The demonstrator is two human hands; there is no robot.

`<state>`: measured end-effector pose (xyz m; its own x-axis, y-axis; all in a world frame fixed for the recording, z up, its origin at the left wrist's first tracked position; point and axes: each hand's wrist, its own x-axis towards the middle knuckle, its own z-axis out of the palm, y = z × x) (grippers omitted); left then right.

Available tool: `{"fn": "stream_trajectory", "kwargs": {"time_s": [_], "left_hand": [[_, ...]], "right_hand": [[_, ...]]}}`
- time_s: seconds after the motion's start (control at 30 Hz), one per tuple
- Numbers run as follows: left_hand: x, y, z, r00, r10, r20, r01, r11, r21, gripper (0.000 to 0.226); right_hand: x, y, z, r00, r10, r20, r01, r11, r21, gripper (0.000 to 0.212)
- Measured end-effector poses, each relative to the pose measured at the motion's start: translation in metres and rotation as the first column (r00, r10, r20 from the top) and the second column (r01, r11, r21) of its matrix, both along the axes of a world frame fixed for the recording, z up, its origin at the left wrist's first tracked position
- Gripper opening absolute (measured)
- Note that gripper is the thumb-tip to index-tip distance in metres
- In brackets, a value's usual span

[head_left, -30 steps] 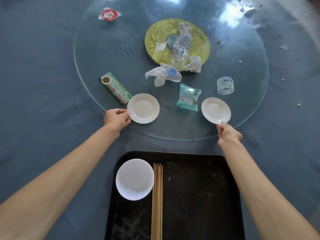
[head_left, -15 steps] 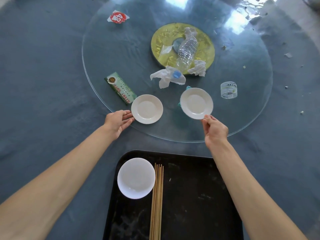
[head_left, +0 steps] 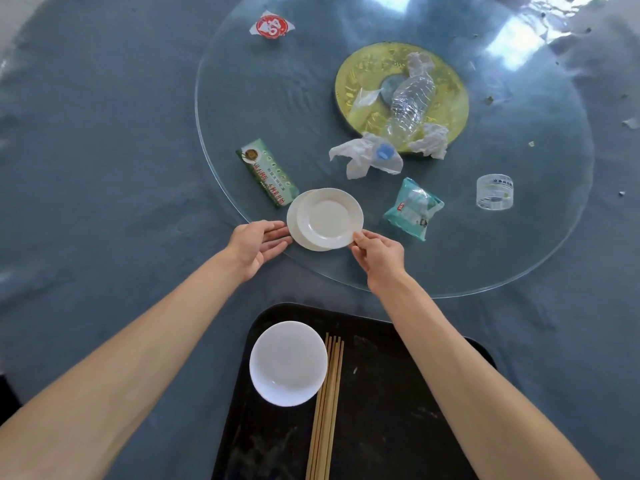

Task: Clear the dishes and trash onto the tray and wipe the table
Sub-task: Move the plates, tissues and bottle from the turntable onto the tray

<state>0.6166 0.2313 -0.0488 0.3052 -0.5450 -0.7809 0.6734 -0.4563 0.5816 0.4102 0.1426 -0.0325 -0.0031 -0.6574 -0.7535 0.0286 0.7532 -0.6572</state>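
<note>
Pretty bright overall, looks like daylight. Big window reflections blow out on the far side of the glass turntable (head_left: 519, 237), top right corner is basically white glare. Shadows are soft, just a faint dark smudge under the stacked plates (head_left: 325, 218) and near the hands. The crushed bottle (head_left: 410, 103) sparkles with little highlights. Focus is decent in the middle, the print on the green packet (head_left: 268, 173) is almost readable. Wide-angle lens bends everything, forearms balloon at the bottom corners and the black tray (head_left: 398, 393) looks warped. Edges get softer and a bit smeary, slight compression mush on the blue tablecloth (head_left: 104, 168)
</note>
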Motion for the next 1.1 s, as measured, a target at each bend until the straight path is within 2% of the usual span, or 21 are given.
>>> {"fn": "stream_trajectory", "kwargs": {"time_s": [0.23,0.4,0.57,0.7,0.87,0.93,1.1], "left_hand": [[0.004,-0.004,-0.001,0.992,-0.088,0.091,0.087,0.996,0.017,0.026],[0.000,-0.009,0.002,0.952,-0.169,0.257,0.164,0.986,0.042,0.018],[-0.006,-0.014,0.000,0.931,-0.139,0.337,0.122,0.990,0.072,0.017],[-0.007,-0.015,0.001,0.929,-0.125,0.348,0.103,0.991,0.082,0.015],[-0.008,-0.016,-0.001,0.918,-0.144,0.369,0.125,0.989,0.073,0.025],[-0.009,-0.016,0.000,0.923,-0.145,0.356,0.128,0.989,0.070,0.026],[-0.009,-0.009,0.013,0.945,-0.133,0.299,0.125,0.991,0.043,0.022]], "right_hand": [[0.011,-0.005,-0.007,0.993,0.082,-0.087,-0.085,0.996,-0.027,0.007],[0.017,-0.006,-0.005,0.982,0.108,-0.155,-0.118,0.991,-0.056,0.014],[0.018,-0.008,0.000,0.980,0.091,-0.178,-0.097,0.995,-0.023,0.010],[0.017,-0.006,0.001,0.971,0.093,-0.220,-0.104,0.994,-0.039,0.011],[0.017,-0.004,0.000,0.943,0.136,-0.303,-0.154,0.987,-0.036,0.019],[0.018,-0.003,-0.001,0.931,0.163,-0.327,-0.185,0.982,-0.037,0.015],[0.013,0.005,0.006,0.932,0.193,-0.307,-0.217,0.975,-0.043,0.016]]}}
